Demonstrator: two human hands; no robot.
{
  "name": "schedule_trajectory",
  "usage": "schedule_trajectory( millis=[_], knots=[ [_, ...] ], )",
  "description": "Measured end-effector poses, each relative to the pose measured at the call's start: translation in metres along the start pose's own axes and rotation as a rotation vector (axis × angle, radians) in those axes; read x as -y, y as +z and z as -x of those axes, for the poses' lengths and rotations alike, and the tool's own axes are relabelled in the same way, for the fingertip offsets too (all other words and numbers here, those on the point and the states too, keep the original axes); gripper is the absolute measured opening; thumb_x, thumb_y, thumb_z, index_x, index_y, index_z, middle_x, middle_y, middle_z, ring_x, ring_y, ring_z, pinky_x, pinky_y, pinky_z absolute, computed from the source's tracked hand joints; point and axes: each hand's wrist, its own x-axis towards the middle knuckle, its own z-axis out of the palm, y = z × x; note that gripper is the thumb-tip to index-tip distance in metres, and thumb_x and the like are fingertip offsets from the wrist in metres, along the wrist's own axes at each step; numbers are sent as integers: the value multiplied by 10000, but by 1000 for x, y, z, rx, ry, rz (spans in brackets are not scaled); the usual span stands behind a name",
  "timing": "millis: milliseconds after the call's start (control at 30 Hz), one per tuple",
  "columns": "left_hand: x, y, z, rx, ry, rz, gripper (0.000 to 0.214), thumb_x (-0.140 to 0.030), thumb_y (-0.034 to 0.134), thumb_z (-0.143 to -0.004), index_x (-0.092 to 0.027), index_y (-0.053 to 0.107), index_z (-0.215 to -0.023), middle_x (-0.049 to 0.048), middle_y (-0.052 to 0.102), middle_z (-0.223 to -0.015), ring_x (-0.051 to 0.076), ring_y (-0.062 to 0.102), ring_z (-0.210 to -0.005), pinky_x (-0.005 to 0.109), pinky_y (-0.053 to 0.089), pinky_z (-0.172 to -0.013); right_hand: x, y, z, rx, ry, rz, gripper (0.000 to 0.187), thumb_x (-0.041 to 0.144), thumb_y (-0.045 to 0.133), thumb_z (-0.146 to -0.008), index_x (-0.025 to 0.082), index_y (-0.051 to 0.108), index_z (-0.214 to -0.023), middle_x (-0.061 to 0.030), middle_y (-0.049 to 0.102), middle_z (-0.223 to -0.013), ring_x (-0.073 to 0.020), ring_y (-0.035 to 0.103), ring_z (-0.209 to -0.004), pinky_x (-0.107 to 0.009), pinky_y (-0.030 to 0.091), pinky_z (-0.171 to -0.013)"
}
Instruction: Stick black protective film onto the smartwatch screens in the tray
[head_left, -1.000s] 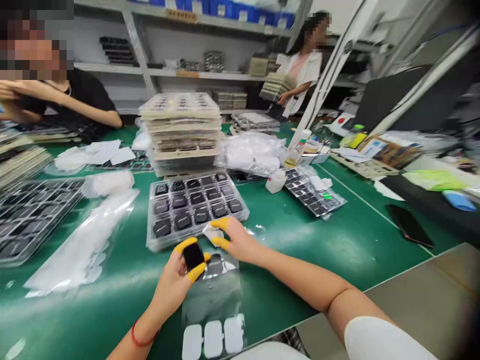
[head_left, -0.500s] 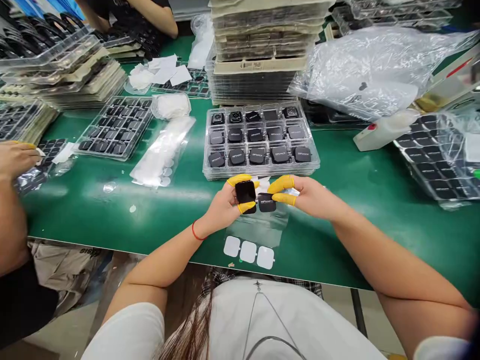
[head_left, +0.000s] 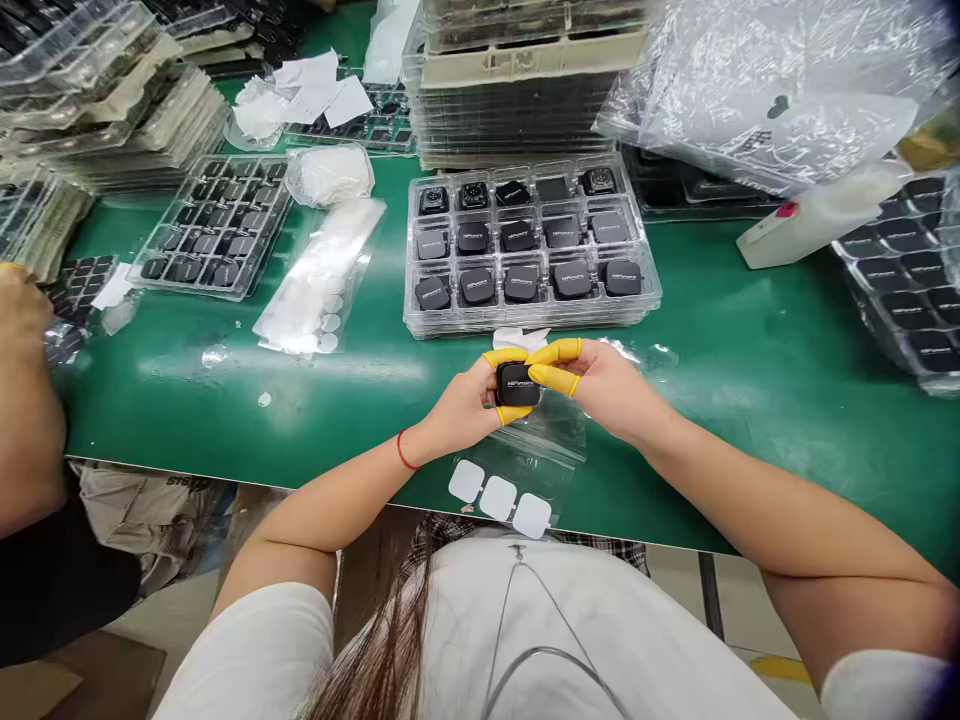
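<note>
A small black square part (head_left: 517, 384) with white lettering sits pinched between both hands above the green table. My left hand (head_left: 465, 405) grips it from the left with yellow finger cots on thumb and forefinger. My right hand (head_left: 600, 385) pinches it from the right, also in yellow cots. Beneath the hands lies a clear plastic bag (head_left: 517, 465) with three white square pads (head_left: 499, 497) at its near end. Just beyond stands a clear tray (head_left: 645, 300) filled with several matching black parts.
Stacked trays (head_left: 525, 90) rise behind the filled tray. Another tray of black parts (head_left: 214, 225) and a bag of white pads (head_left: 319, 280) lie to the left. A white bottle (head_left: 817, 215) and crumpled plastic wrap (head_left: 772, 90) are at the right. A co-worker's arm (head_left: 26, 400) shows at the left edge.
The view has tilted down from the room to the table edge. My hands came together, and the part now shows its lettered face between both pinches.
</note>
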Motion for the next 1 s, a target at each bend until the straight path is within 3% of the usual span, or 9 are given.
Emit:
schedule_trajectory(
  millis=[300,567,733,833,900,1000],
  knots=[
    [0,-2,0,14,40,-44,516,-196,739,-767,-201,509,-1228,56,657,-1157,134,677,-941,269,584,-838,6,2,1,-15,48,-70,280,422,854,-660,198,721,-761,-19,700,-820,-165,615,-787,-292,509,-741],
    [0,-2,0,24,16,-30,517,-200,731,-773,-205,499,-1235,53,659,-1144,139,685,-940,280,580,-848,-4,0,1,-1,4,2,257,415,808,-726,196,726,-832,-23,713,-878,-178,628,-831,-311,506,-780],
    [-1,-2,-1,23,15,-19,520,-210,739,-770,-202,501,-1232,57,667,-1135,150,682,-960,290,570,-862,-6,-1,2,-44,-82,187,214,400,720,-794,197,724,-863,-31,709,-859,-196,632,-808,-352,497,-787],
    [0,-1,-1,5,3,-11,521,-205,742,-762,-204,511,-1229,56,673,-1124,158,685,-957,287,568,-835,-6,0,3,-161,-297,503,197,365,633,-844,201,730,-894,-63,707,-874,-235,621,-839,-415,471,-823],
    [2,-1,0,-3,-3,-14,529,-216,746,-764,-209,516,-1241,55,679,-1113,160,688,-940,278,568,-805,-6,3,4,-230,-405,702,301,401,669,-818,187,724,-1022,-101,703,-938,-285,607,-894,-465,454,-845],
    [5,1,2,38,-20,-23,554,-243,749,-772,-216,523,-1277,46,696,-1067,154,696,-877,272,569,-767,-8,11,7,-81,-358,655,453,411,740,-768,205,671,-1165,-97,694,-1068,-290,614,-952,-439,488,-824]
  ],
)
